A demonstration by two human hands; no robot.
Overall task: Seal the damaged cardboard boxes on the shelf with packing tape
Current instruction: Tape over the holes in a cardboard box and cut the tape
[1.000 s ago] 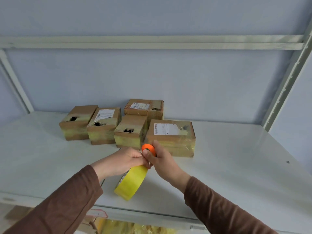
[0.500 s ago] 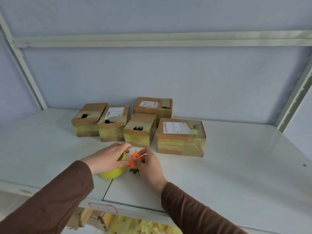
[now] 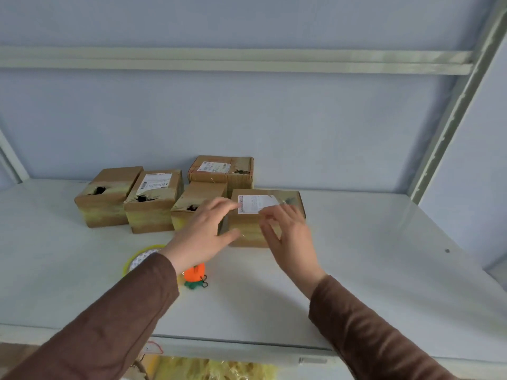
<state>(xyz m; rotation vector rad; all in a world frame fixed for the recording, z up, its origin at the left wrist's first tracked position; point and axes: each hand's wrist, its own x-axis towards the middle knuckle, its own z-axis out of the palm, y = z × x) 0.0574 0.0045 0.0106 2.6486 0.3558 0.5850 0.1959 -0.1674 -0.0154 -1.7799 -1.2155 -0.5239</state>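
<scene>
Several small cardboard boxes stand in a cluster on the white shelf [image 3: 356,256]. The front right box [image 3: 247,229] carries a white label and glossy tape. My left hand [image 3: 204,234] and my right hand [image 3: 288,237] are both stretched out at this box with fingers spread, holding nothing; motion blur hides whether they touch it. The yellow tape roll [image 3: 140,259] lies flat on the shelf, partly under my left sleeve. An orange cutter [image 3: 194,272] lies beside it. Torn holes show on the left box [image 3: 107,198], the second box [image 3: 153,204] and the third box [image 3: 197,196].
A further labelled box [image 3: 222,171] sits behind the cluster against the blue wall. A metal upright [image 3: 450,119] rises at the right and a crossbeam [image 3: 247,58] runs overhead. The shelf's front edge [image 3: 247,344] lies below my forearms.
My hands let go of the tape roll and the orange cutter, which now lie on the shelf. Both hands moved up and forward to the front right box.
</scene>
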